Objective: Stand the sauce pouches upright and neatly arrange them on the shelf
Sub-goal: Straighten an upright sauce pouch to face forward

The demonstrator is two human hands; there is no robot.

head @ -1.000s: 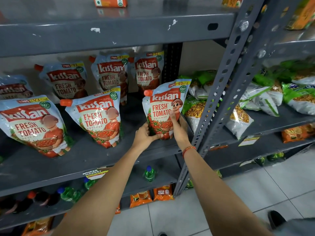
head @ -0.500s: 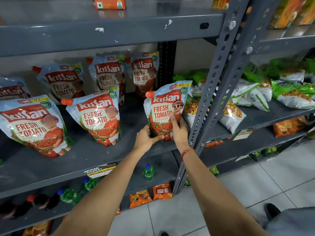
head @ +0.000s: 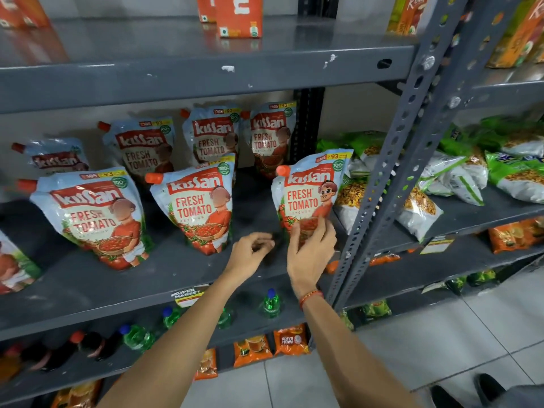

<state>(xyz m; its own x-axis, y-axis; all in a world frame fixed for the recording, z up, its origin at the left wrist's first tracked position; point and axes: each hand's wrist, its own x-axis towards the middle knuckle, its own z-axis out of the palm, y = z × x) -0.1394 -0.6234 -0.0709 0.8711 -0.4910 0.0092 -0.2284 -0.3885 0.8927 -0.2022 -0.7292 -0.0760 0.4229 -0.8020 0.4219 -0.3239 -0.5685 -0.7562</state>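
Note:
Several ketchup pouches with orange caps stand in two rows on the grey shelf (head: 164,272). In the front row are a left pouch (head: 88,213), a middle pouch (head: 200,201) and a right pouch (head: 309,192). All three are upright and lean slightly. My right hand (head: 312,251) holds the base of the right pouch, thumb and fingers on its lower front. My left hand (head: 250,251) hovers just left of that pouch with fingers loosely curled and nothing in it. Back-row pouches (head: 212,136) stand against the wall.
A perforated grey upright post (head: 382,178) stands right beside the held pouch. Green and white snack bags (head: 459,178) fill the neighbouring rack. Green bottles (head: 270,304) sit on the shelf below, orange cartons (head: 238,16) on the shelf above. Another pouch (head: 14,266) is cut off at far left.
My left hand has let go of the right front pouch and drawn back to the left. The pouch now stands on the shelf with only my right hand at its base.

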